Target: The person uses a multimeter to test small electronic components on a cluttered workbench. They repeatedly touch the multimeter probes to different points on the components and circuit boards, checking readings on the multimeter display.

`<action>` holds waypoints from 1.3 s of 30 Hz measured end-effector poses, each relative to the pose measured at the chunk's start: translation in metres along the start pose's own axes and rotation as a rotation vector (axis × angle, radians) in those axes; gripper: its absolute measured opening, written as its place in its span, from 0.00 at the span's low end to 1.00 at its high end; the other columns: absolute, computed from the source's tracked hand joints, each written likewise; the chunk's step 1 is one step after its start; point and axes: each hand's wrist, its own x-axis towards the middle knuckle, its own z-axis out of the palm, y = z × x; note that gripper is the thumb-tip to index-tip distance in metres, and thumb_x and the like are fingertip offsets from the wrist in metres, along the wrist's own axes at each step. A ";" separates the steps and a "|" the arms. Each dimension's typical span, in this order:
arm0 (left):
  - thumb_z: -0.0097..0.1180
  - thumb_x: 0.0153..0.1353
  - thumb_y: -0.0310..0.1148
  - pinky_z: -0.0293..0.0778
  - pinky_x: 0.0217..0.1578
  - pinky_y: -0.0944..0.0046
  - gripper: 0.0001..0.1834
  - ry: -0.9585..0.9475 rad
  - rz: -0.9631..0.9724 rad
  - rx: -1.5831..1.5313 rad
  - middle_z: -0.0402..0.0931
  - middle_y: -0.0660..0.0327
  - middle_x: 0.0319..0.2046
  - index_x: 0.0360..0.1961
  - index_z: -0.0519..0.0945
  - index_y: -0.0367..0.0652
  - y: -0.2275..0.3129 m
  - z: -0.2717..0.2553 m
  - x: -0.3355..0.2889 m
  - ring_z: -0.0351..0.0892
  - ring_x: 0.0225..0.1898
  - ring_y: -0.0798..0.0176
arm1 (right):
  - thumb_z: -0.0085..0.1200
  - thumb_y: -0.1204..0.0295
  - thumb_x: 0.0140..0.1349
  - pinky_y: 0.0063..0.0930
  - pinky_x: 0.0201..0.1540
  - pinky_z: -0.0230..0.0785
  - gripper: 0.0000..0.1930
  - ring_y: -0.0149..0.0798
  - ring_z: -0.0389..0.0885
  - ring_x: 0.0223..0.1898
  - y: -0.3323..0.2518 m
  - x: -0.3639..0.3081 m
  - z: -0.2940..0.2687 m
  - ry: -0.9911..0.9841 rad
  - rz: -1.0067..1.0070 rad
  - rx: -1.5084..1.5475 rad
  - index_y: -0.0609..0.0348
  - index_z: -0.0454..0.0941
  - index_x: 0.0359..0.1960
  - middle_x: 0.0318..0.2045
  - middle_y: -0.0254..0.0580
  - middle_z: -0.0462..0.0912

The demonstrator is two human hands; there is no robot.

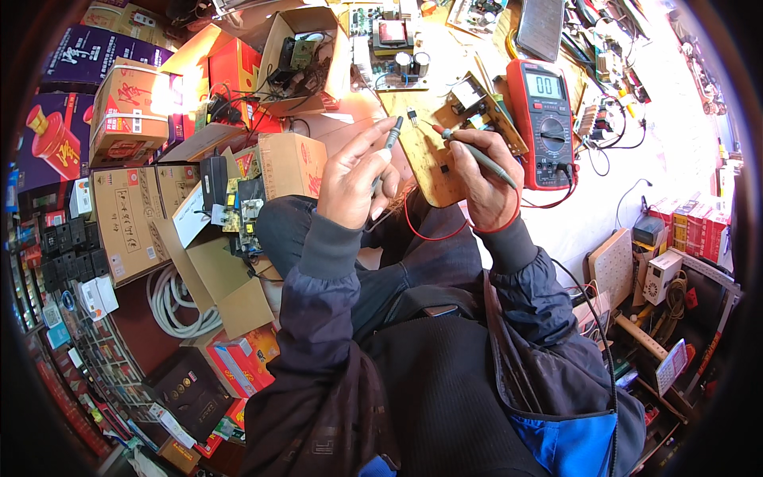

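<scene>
My left hand [358,171] is closed on a grey test probe [393,133], which points up beside the wooden board [429,187]. A second probe [491,165], grey with a red collar, is gripped in my right hand [494,179], its tip pointing left over the board. Between the two probes lies a small black transistor [412,116] with thin legs. Whether either tip touches it I cannot tell. Another small black component [444,168] rests lower on the board. Right of the board, a red multimeter [548,127] faces up with its screen lit.
A circuit board [486,111] stands tilted between my right hand and the multimeter. Behind the wooden board is a larger circuit board [391,48]. Cardboard boxes [131,215] crowd the left, with a coiled white hose [179,306]. The red test lead [429,237] loops below the board.
</scene>
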 end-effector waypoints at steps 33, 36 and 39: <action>0.48 0.81 0.39 0.73 0.23 0.73 0.26 -0.028 0.032 -0.118 0.87 0.43 0.42 0.73 0.70 0.37 -0.045 0.020 -0.112 0.82 0.21 0.68 | 0.57 0.78 0.75 0.27 0.44 0.79 0.11 0.31 0.83 0.38 -0.034 -0.089 -0.066 -0.070 0.197 0.156 0.68 0.77 0.55 0.43 0.44 0.83; 0.41 0.81 0.38 0.77 0.25 0.71 0.26 -0.147 0.042 -0.333 0.84 0.36 0.51 0.74 0.67 0.38 -0.047 0.013 -0.116 0.89 0.30 0.60 | 0.57 0.78 0.75 0.25 0.43 0.77 0.10 0.29 0.82 0.37 -0.038 -0.089 -0.065 -0.064 0.175 0.172 0.67 0.78 0.54 0.41 0.42 0.83; 0.35 0.80 0.37 0.81 0.26 0.67 0.28 -0.169 0.084 -0.414 0.78 0.28 0.57 0.76 0.62 0.38 -0.051 0.011 -0.122 0.91 0.37 0.46 | 0.57 0.78 0.75 0.22 0.40 0.75 0.09 0.27 0.81 0.34 -0.042 -0.091 -0.063 -0.041 0.165 0.200 0.67 0.80 0.52 0.37 0.39 0.85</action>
